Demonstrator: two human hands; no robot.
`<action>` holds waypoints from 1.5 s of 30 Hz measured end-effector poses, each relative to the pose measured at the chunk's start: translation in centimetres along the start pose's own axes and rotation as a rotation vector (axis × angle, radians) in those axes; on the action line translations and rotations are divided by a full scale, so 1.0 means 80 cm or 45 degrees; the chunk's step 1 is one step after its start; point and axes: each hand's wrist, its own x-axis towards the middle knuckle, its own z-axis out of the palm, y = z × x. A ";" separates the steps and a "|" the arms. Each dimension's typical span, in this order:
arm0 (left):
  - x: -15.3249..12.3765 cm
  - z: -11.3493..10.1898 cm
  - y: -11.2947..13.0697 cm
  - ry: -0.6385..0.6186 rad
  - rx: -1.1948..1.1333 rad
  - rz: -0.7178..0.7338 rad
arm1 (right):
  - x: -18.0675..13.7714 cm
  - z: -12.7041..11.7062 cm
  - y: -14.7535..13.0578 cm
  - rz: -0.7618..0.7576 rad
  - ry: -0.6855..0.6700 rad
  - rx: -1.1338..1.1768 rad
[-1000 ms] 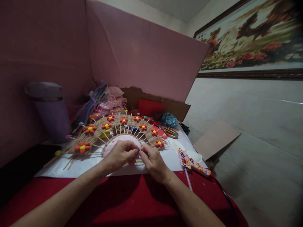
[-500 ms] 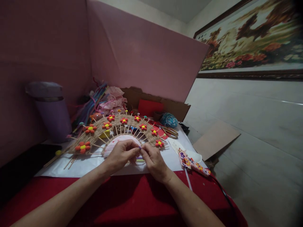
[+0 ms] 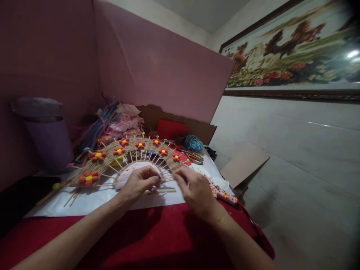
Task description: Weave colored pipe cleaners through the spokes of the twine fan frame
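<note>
A half-round woven fan (image 3: 112,159) of twine and wooden sticks, dotted with red and yellow flowers, lies on white paper (image 3: 92,200). A pale pink half-disc (image 3: 132,168) forms its centre. My left hand (image 3: 139,183) is closed in a pinch at the half-disc's lower edge, on something small and purple that I cannot make out. Thin coloured strips (image 3: 161,190) lie just under it. My right hand (image 3: 195,191) hovers to the right with fingers loosely curled, above a flower-patterned glue gun (image 3: 222,193). I cannot tell whether it holds anything.
A purple lidded bin (image 3: 46,129) stands at the left. Behind the fan are coloured strips and pink cloth (image 3: 126,118), a cardboard box (image 3: 180,125) with red paper, a blue yarn ball (image 3: 192,143) and scissors (image 3: 194,155). A red cloth (image 3: 140,240) covers the table's near part.
My two hands were pinched together at the half-disc's edge. My right hand has since drawn away to the right, over the glue gun. The view has shifted slightly right.
</note>
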 end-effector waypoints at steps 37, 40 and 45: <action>0.090 0.143 -0.037 -0.415 1.238 0.338 | -0.059 -0.079 0.207 0.244 -0.510 -0.043; 0.100 0.153 -0.048 -0.432 1.300 0.365 | -0.059 -0.078 0.209 0.234 -0.496 -0.025; 0.105 0.159 -0.059 -0.437 1.396 0.385 | -0.059 -0.078 0.211 0.194 -0.478 -0.009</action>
